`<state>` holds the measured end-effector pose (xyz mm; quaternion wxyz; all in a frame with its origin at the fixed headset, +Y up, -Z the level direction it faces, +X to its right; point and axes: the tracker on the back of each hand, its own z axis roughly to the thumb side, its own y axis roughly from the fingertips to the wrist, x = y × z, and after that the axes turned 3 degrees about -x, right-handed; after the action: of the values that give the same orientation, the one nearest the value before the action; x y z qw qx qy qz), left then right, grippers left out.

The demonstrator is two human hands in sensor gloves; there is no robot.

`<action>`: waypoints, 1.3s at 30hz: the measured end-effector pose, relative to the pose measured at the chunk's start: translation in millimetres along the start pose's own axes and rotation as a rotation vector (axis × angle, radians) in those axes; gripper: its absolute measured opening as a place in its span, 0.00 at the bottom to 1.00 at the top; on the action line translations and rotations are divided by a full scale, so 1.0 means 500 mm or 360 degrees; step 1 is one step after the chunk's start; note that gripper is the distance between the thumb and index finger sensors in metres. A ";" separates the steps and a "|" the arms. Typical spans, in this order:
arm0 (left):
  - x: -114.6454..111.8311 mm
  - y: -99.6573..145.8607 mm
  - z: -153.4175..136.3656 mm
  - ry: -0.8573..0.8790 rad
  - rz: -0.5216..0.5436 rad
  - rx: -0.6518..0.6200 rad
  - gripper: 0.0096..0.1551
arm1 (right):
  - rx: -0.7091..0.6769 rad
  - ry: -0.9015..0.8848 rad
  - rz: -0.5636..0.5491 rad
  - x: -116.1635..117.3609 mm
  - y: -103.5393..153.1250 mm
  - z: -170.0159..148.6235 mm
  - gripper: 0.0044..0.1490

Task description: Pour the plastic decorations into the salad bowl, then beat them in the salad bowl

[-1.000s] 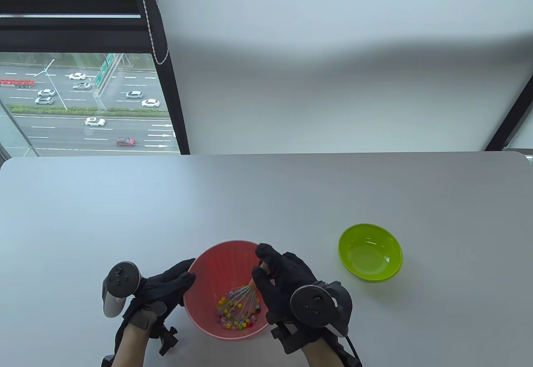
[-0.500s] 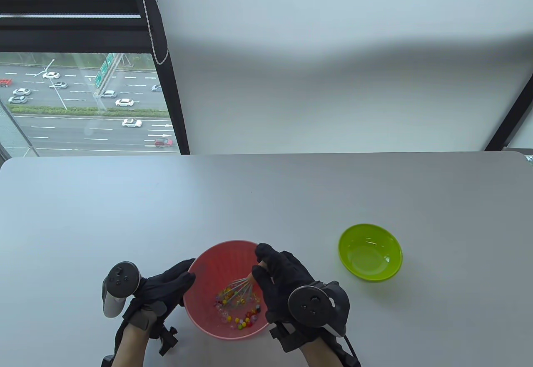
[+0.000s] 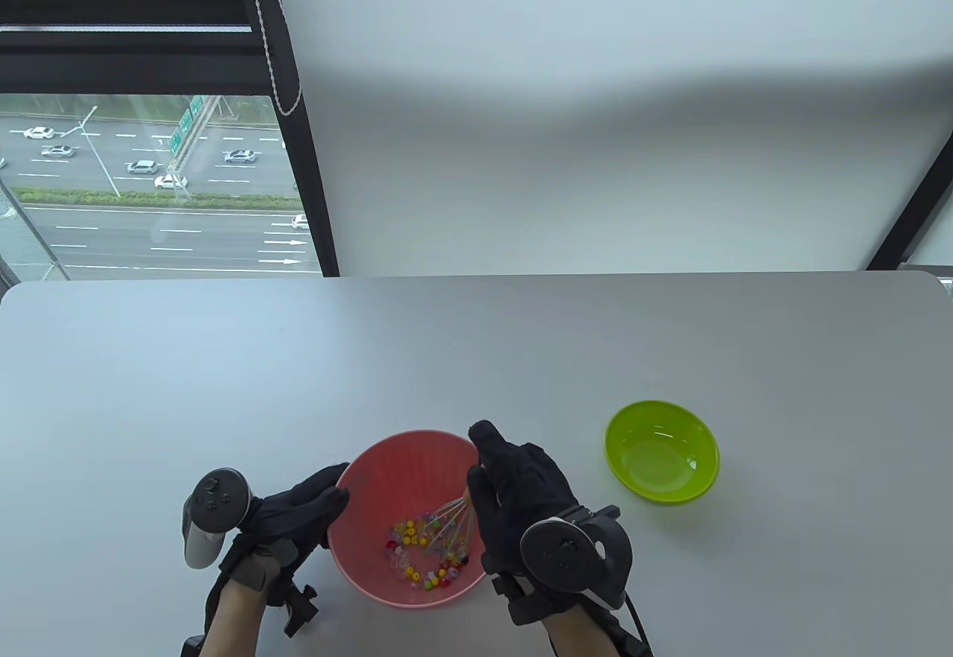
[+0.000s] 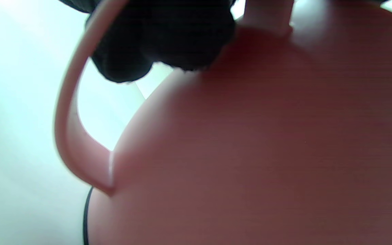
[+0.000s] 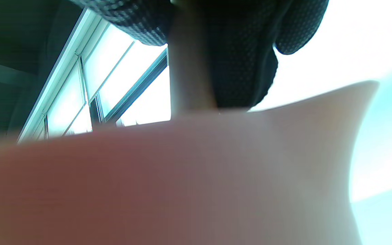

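A pink salad bowl (image 3: 387,467) stands near the table's front edge. Several small coloured plastic decorations (image 3: 424,556) lie scattered on its bottom. My right hand (image 3: 514,497) grips the handle of a whisk (image 3: 454,523) whose wires reach down among the decorations. My left hand (image 3: 301,512) holds the bowl's left rim, fingers curled against its outer wall. In the left wrist view the bowl's wall (image 4: 250,153) fills the frame below my fingertips (image 4: 162,44). The right wrist view shows the whisk handle (image 5: 189,75) between my gloved fingers (image 5: 240,51) above the bowl's wall (image 5: 182,183).
A green bowl (image 3: 662,451) sits with nothing inside it to the right of the pink one. The grey table (image 3: 476,359) ends at a window and a white wall behind it.
My right hand has shifted slightly right and toward me with the whisk. The whisk wires swept across the bowl and the decorations spread out. The left hand stays on the rim.
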<state>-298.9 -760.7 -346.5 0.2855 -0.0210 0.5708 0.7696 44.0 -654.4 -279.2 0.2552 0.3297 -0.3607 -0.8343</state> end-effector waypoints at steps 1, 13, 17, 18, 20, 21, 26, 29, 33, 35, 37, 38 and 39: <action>0.000 0.000 0.000 -0.0003 0.0000 0.0000 0.46 | 0.0009 -0.0025 0.0005 0.001 0.000 -0.001 0.36; 0.000 0.000 0.000 -0.0002 0.0000 0.0001 0.47 | 0.0015 -0.0160 0.0082 0.014 0.000 0.003 0.34; 0.000 0.000 0.001 -0.0004 0.0001 0.0001 0.47 | 0.0020 -0.0205 0.0111 0.019 0.000 0.004 0.34; 0.000 0.000 0.000 -0.0003 0.0002 0.0001 0.47 | 0.0018 -0.0203 0.0114 0.020 -0.001 0.004 0.34; 0.000 0.000 0.000 0.0002 0.0002 0.0001 0.47 | 0.0009 -0.0175 0.0108 0.022 0.000 0.006 0.34; 0.000 0.000 0.000 0.0001 0.0002 0.0002 0.47 | -0.0003 -0.0147 0.0097 0.022 0.001 0.007 0.33; 0.000 0.000 0.001 0.0005 0.0003 0.0003 0.47 | -0.0065 0.0013 0.0028 0.015 0.002 0.013 0.33; 0.000 0.000 0.001 0.0003 0.0004 0.0002 0.47 | -0.0068 0.0031 0.0020 0.012 0.002 0.011 0.32; 0.000 0.000 0.001 0.0001 0.0004 0.0002 0.47 | -0.0086 0.0093 -0.0014 0.006 0.003 0.012 0.33; 0.000 0.000 0.001 0.0003 0.0002 0.0001 0.47 | -0.0084 0.0096 -0.0028 0.003 0.004 0.012 0.33; 0.000 0.000 0.001 0.0001 0.0003 0.0001 0.47 | -0.0081 0.0093 -0.0036 0.001 0.004 0.011 0.34; 0.000 0.000 0.001 0.0002 0.0003 0.0001 0.47 | -0.0077 0.0088 -0.0040 0.000 0.004 0.010 0.34; 0.000 0.000 0.001 0.0003 0.0002 0.0001 0.47 | -0.0073 0.0080 -0.0043 -0.001 0.004 0.009 0.34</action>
<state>-298.8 -760.4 -346.4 0.2844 -0.0214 0.5713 0.7696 41.3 -653.1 -275.1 0.2603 0.3494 -0.3306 -0.8372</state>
